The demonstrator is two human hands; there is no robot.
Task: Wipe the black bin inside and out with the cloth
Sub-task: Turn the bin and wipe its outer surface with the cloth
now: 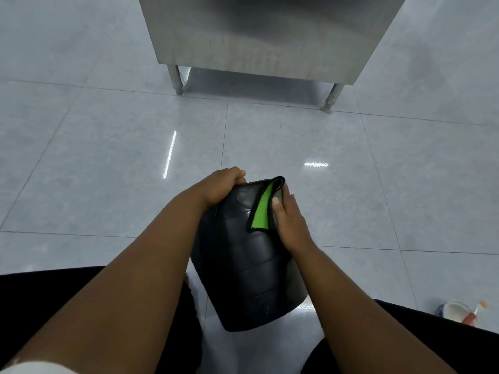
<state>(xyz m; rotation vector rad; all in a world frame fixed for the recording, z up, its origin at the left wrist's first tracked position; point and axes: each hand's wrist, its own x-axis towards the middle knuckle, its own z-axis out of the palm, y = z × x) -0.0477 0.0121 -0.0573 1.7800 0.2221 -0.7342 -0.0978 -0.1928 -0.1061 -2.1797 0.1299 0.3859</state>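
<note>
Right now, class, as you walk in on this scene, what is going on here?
A person is cleaning a black bin held over the tiled floor, its far end pointing away. The left hand grips that far end. The right hand presses a green and black cloth against the bin's outer wall near that end. A steel cabinet on legs stands beyond.

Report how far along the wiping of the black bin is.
Done: nothing can be confirmed. In hand: the left hand grips the black plastic bin at its far end while the right hand presses the green, black-edged cloth on its outer wall. Left: the inside, unseen here.
</note>
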